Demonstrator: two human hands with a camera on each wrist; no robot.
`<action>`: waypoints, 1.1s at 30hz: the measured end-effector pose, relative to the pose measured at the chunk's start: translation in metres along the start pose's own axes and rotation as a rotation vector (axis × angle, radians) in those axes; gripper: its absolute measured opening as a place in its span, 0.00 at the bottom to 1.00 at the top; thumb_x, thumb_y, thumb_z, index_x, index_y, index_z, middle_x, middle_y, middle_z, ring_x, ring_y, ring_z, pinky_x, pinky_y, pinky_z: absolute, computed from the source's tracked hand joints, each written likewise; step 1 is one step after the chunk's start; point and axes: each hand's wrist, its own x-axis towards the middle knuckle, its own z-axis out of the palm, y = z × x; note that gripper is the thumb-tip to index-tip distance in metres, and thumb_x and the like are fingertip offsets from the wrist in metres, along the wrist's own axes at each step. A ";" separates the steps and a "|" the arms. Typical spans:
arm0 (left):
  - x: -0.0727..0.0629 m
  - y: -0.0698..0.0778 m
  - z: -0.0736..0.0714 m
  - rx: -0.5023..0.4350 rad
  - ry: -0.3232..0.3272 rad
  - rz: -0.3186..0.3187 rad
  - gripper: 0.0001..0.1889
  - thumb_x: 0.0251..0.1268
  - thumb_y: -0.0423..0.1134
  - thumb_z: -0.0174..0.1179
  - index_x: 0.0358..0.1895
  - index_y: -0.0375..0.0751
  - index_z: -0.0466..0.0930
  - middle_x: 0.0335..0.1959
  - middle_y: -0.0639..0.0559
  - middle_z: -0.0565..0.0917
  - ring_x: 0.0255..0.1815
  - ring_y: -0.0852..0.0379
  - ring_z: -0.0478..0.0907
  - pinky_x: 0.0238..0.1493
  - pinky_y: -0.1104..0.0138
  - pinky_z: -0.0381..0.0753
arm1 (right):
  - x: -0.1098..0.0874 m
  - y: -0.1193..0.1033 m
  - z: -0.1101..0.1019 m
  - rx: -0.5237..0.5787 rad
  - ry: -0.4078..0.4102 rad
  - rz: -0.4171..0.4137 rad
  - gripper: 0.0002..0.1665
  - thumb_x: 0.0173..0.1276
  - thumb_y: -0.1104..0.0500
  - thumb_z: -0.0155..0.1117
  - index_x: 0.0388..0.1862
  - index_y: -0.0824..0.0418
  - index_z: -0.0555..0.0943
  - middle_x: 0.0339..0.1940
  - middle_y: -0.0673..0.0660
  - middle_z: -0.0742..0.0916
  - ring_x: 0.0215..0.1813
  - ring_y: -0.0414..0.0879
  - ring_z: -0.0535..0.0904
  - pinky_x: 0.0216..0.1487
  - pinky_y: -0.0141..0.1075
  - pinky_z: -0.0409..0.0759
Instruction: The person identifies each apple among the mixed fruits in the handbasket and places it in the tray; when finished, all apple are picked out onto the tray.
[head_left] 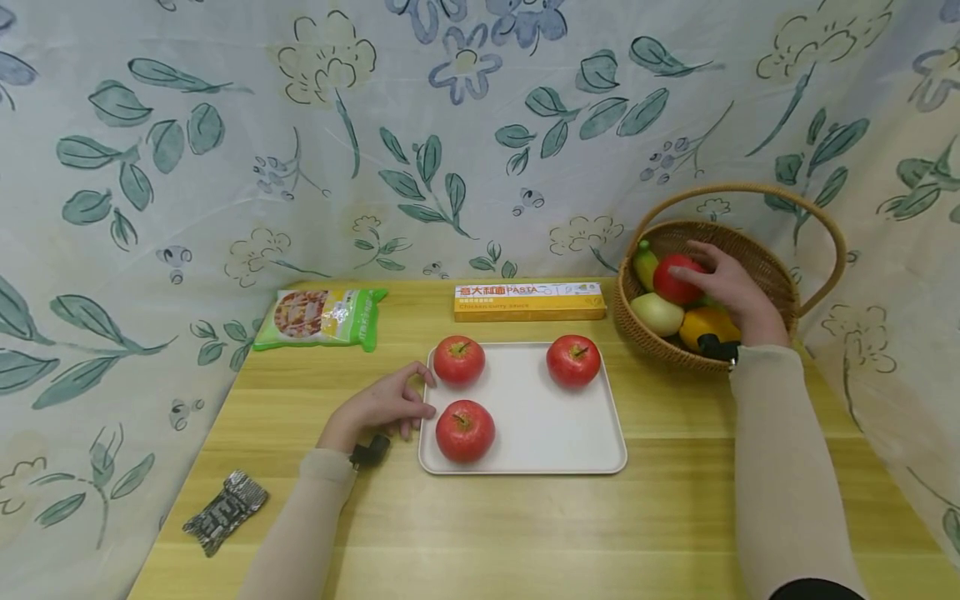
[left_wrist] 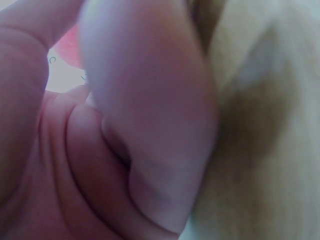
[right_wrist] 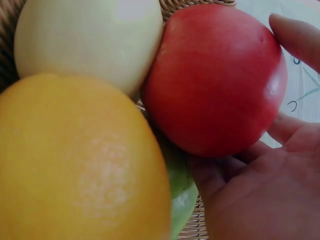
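Note:
In the head view my left hand is at the left rim of a white tray, its fingers loosely bent with nothing held. Blurred fingers fill most of the left wrist view. Two red apples, a rear apple and a front apple, lie on the tray just beside this hand; another apple sits at the back right. My right hand reaches into a wicker basket and grips a smooth red tomato, fingers and thumb around its side.
Around the tomato in the basket lie a pale round fruit, an orange and a yellow-green fruit. A pasta box and a green food packet stand along the back. A dark wrapped snack lies front left.

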 end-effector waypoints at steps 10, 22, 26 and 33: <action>0.000 0.001 0.000 -0.001 -0.001 0.000 0.28 0.68 0.45 0.73 0.63 0.49 0.67 0.25 0.49 0.86 0.17 0.56 0.80 0.21 0.68 0.77 | 0.000 -0.001 0.001 -0.014 -0.010 -0.006 0.56 0.79 0.39 0.62 0.90 0.53 0.42 0.91 0.64 0.49 0.85 0.66 0.53 0.82 0.62 0.58; -0.001 0.003 0.001 -0.012 -0.001 0.006 0.28 0.68 0.43 0.73 0.63 0.49 0.67 0.25 0.50 0.86 0.17 0.56 0.80 0.20 0.69 0.76 | 0.005 0.004 0.001 -0.019 -0.013 -0.029 0.56 0.78 0.41 0.65 0.90 0.52 0.43 0.90 0.66 0.50 0.83 0.68 0.56 0.81 0.63 0.61; -0.001 0.002 0.001 -0.021 -0.003 0.007 0.28 0.68 0.43 0.73 0.63 0.48 0.67 0.25 0.50 0.86 0.17 0.56 0.80 0.20 0.69 0.76 | 0.006 0.005 0.002 -0.043 -0.022 -0.003 0.59 0.76 0.39 0.66 0.90 0.52 0.41 0.89 0.71 0.50 0.81 0.71 0.57 0.81 0.66 0.60; 0.000 0.001 0.001 -0.014 -0.001 0.000 0.28 0.68 0.44 0.73 0.64 0.49 0.67 0.25 0.50 0.86 0.17 0.56 0.80 0.20 0.69 0.77 | 0.004 0.001 0.003 -0.084 -0.022 0.018 0.62 0.75 0.36 0.66 0.90 0.57 0.42 0.86 0.76 0.53 0.79 0.74 0.57 0.80 0.67 0.61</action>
